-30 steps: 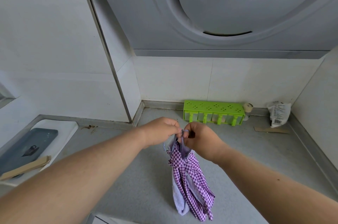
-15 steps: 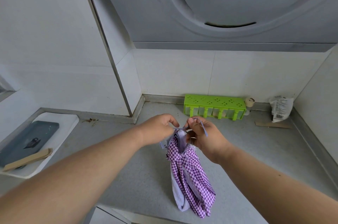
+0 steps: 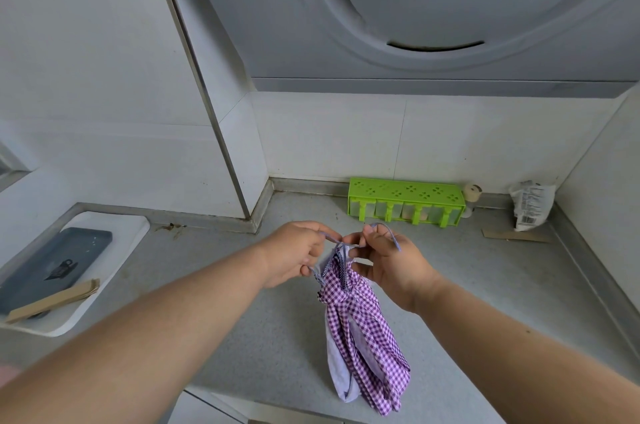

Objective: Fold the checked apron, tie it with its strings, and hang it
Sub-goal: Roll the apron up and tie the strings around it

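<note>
Head view. A purple-and-white checked apron [image 3: 360,330], gathered into a narrow bundle, is held up above the grey countertop [image 3: 467,285] at centre frame; its lower end hangs near the counter's front edge. Thin lilac strings [image 3: 343,244] are stretched between the two hands at the top of the bundle. The left hand [image 3: 294,252] is seen with fingers curled, one string end pinched between thumb and forefinger. The right hand [image 3: 391,259] is likewise curled on the string, a loop of which is draped over its forefinger. Behind, against the tiled wall, a green spice rack [image 3: 405,193] is placed, with a small jar [image 3: 471,193] and a white packet [image 3: 531,203] to its right. A white tray [image 3: 114,250] holding a dark slab [image 3: 52,264] and a wooden piece [image 3: 52,300] is located at far left. A grey range hood [image 3: 433,8] is mounted overhead.
</note>
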A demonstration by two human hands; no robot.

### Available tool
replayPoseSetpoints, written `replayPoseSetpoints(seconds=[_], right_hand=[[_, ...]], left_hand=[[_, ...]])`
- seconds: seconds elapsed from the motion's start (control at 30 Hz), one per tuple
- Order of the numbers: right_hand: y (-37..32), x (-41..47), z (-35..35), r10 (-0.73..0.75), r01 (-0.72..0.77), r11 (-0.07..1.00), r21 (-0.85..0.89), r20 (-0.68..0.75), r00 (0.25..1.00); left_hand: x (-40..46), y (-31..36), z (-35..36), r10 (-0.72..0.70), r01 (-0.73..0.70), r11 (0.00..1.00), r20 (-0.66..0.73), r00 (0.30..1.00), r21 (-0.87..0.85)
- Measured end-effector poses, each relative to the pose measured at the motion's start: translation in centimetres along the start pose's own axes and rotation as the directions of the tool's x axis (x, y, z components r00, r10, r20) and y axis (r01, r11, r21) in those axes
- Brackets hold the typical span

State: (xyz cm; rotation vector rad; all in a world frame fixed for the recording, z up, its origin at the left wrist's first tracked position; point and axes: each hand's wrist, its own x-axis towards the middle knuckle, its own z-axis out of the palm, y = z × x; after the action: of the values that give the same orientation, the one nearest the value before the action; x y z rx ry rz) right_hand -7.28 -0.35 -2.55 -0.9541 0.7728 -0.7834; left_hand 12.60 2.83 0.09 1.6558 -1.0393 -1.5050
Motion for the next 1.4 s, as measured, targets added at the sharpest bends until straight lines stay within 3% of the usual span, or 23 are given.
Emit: replayPoseSetpoints(seconds=[0.17,0.5,0.7,0.9,1.13,1.27,1.4], right_hand=[[-0.2,0.1,0.1,0.032,-0.031,0.998,0.049,-0.028,0.999],[0.0,1.0,0.4,0.096,-0.114,0.985,-0.129,-0.139,0.986],[-0.1,1.5,0.8,0.141,-0.178,0.973,-0.148,-0.234,0.962],[0.5,2.4,1.7,0.026,-0.1,0.964,-0.246,-0.287,0.958],[0.3,2.7,2.2,-0.068,-0.041,0.854,-0.519,-0.19,0.979],[0.2,2.9,2.4,-0.093,-0.051,0.824,-0.565,-0.224,0.97],[-0.1,2.8,2.5,-0.049,-0.038,0.841,-0.54,-0.145,0.988]], left_hand=[[0.2,-0.5,0.4,-0.008,0.025,0.973,0.076,0.997,-0.231],[0.1,-0.8,1.5,-0.016,0.054,0.895,0.089,0.996,-0.443],[0.4,-1.0,1.1,-0.036,0.069,0.924,0.094,0.995,-0.376],[0.5,-0.9,2.0,-0.11,0.15,0.928,0.132,0.985,-0.342],[1.1,-0.8,1.1,-0.212,0.272,0.9,0.203,0.956,-0.34],[1.5,-1.0,0.9,-0.236,0.305,0.882,0.223,0.946,-0.359],[2.0,-1.3,0.7,-0.251,0.328,0.853,0.232,0.94,-0.407]])
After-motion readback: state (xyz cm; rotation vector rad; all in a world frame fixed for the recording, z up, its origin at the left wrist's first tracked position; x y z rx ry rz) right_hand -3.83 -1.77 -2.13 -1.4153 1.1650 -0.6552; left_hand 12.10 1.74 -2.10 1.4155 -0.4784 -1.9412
